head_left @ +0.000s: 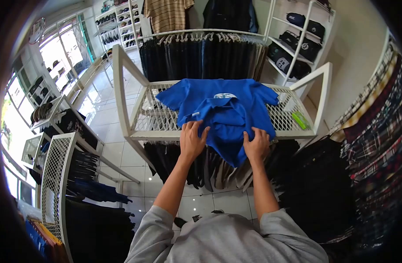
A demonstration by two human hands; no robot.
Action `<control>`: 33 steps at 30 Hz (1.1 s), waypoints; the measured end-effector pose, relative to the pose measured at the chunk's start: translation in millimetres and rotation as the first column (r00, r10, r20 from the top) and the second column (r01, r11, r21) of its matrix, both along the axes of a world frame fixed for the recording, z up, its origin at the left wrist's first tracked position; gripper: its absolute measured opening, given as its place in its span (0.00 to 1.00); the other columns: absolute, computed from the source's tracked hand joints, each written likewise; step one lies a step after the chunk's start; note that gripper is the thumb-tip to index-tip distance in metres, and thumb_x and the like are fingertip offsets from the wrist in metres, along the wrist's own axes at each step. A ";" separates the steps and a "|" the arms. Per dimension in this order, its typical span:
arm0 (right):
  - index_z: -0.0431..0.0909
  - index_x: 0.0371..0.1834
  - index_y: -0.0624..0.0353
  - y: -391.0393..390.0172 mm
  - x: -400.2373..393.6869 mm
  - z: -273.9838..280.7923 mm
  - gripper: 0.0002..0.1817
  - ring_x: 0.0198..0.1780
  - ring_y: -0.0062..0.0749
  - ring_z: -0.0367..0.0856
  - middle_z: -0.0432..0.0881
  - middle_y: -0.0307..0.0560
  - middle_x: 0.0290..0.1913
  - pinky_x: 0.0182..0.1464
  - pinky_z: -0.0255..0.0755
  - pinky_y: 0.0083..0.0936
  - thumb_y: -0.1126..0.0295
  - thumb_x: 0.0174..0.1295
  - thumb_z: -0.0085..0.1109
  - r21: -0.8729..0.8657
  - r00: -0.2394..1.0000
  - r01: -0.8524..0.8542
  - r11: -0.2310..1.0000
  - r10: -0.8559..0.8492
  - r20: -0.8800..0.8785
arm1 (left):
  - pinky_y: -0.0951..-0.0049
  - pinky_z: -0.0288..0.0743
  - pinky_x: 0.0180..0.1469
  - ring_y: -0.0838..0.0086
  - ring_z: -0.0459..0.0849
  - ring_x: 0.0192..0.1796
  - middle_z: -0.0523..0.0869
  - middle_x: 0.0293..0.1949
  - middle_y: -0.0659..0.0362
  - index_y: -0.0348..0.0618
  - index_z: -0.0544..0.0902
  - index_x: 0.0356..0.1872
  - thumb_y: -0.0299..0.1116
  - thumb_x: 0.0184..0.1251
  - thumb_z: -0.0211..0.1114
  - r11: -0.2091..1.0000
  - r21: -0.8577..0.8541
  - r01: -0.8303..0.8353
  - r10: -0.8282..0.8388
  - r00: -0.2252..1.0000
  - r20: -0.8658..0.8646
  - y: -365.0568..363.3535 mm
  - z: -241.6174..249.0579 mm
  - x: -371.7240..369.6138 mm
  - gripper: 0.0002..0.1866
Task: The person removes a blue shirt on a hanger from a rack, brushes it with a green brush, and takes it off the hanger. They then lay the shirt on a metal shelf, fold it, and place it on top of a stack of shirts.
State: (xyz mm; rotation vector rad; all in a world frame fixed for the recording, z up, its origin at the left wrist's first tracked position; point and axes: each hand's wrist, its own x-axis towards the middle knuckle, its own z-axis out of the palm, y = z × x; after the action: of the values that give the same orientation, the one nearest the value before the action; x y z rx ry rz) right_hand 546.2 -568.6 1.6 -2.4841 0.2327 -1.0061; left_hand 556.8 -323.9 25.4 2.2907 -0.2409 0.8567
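A blue T-shirt (193, 94) with a white print on its chest lies spread over a white mesh shelf (159, 122). Its lower part is bunched up, and a fold of cloth droops over the shelf's front edge. My left hand (193, 139) grips the shirt's near left side, close to a small white label. On the near right side, my right hand (256, 142) holds the cloth between thumb and fingers. Both hands rest at about the same height, with the sagging fold between them. The fingertips are partly hidden in the fabric.
A bright green object (300, 120) lies at the shelf's right end. Dark trousers (201, 57) hang on a rail behind it. Bags (304, 48) fill shelves at the back right. Plaid shirts (376, 153) hang at the right, and another mesh rack (56, 184) stands at the left.
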 end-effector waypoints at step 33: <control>0.81 0.45 0.61 -126.3 17.6 -58.1 0.12 0.45 0.54 0.84 0.85 0.54 0.42 0.48 0.76 0.42 0.63 0.71 0.63 0.415 0.990 -0.027 0.909 -0.033 0.137 | 0.78 0.74 0.37 0.82 0.79 0.32 0.85 0.30 0.64 0.35 0.85 0.40 0.30 0.73 0.70 0.615 -0.749 -0.245 0.223 0.966 -0.133 49.5 -78.6 -15.6 0.07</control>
State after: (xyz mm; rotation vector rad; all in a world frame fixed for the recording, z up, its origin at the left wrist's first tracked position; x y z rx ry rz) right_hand 563.7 -694.9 -56.5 -2.0185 0.3657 -1.0076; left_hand 541.2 -274.4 -53.2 1.5245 0.3973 0.8383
